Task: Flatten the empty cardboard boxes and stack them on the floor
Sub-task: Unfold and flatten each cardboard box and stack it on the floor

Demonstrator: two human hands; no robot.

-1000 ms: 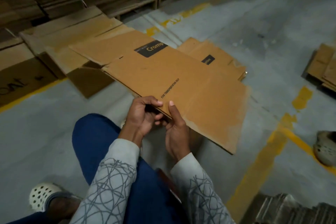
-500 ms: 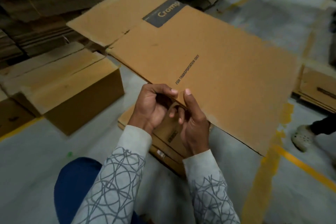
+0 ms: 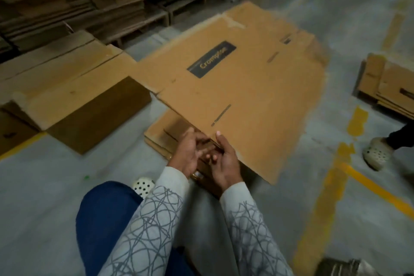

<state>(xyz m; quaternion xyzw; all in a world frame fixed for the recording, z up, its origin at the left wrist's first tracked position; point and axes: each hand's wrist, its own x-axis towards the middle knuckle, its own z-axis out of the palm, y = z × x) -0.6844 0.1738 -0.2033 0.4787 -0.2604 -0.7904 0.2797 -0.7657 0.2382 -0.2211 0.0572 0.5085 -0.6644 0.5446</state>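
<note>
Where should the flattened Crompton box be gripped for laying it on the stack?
Its near edge, from the person's side: the flattened box is a thin, wide sheet, so thumb-on-top pinches suit. The left hand and right hand hold it there, over the stack.

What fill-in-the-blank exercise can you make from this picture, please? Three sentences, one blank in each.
1. The left hand and the right hand hold one flattened box made of ____.
2. Its label has a ____ background.
3. The lines painted on the floor are ____.

Missing words: cardboard; black; yellow.
</note>
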